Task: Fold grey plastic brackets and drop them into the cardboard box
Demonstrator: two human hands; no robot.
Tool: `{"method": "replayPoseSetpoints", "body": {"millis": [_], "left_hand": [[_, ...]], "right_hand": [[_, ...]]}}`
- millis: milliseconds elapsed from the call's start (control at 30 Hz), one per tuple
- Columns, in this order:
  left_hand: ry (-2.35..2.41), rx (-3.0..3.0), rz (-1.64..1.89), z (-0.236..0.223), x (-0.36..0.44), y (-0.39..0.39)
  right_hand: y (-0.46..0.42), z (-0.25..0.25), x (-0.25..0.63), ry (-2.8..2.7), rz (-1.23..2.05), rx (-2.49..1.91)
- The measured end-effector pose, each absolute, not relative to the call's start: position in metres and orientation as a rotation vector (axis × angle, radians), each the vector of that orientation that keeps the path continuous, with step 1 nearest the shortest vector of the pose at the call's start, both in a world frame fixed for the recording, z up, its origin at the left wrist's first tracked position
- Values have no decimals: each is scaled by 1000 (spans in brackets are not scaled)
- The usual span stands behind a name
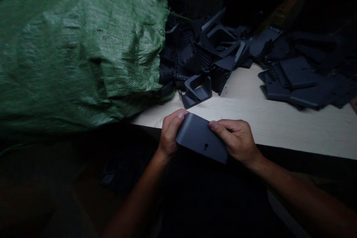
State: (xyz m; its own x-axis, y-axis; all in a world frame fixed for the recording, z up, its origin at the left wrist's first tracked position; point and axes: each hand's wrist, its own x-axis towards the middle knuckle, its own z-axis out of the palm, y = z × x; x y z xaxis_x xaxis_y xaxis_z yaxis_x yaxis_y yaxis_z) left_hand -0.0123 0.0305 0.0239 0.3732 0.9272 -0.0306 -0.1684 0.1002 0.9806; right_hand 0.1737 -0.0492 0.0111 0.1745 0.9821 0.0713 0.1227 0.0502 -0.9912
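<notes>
Both of my hands grip one dark grey plastic part [201,137], a curved plate with a small keyhole-shaped hole, held just over the near edge of the pale wooden table [279,119]. My left hand [169,134] wraps its left end, thumb on top. My right hand [237,139] clasps its right end, fingers curled over the upper edge. Just beyond them, a similar bracket-shaped part [197,90] lies on the table.
A large green woven sack [75,55] lies on its side at the left, its mouth spilling a heap of dark plastic parts [212,48] across the table's back. Flatter dark parts [301,78] are stacked at the right. Below the table edge it is dark.
</notes>
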Motion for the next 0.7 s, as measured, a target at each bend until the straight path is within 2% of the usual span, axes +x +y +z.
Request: {"method": "replayPoseSetpoints", "body": {"millis": [200, 333, 400, 533, 600, 633, 700], "left_hand": [[819, 1136, 620, 29, -29, 43], [816, 1143, 392, 31, -32, 45], [847, 1098, 454, 28, -31, 44], [947, 1012, 787, 19, -30, 42], [990, 965, 1025, 18, -31, 42], [1006, 950, 1122, 17, -31, 42], [1018, 950, 1225, 16, -32, 40]], "right_hand": [[-36, 24, 182, -1327, 1134, -1288], [-21, 25, 189, -1379, 1386, -1250], [-13, 26, 194, -1382, 1359, -1257], [-6, 32, 212, -1391, 807, -1368], [-8, 34, 220, -1302, 653, -1401], [-10, 33, 221, -1238, 702, -1395], [-15, 29, 218, -1107, 1027, -1329]]}}
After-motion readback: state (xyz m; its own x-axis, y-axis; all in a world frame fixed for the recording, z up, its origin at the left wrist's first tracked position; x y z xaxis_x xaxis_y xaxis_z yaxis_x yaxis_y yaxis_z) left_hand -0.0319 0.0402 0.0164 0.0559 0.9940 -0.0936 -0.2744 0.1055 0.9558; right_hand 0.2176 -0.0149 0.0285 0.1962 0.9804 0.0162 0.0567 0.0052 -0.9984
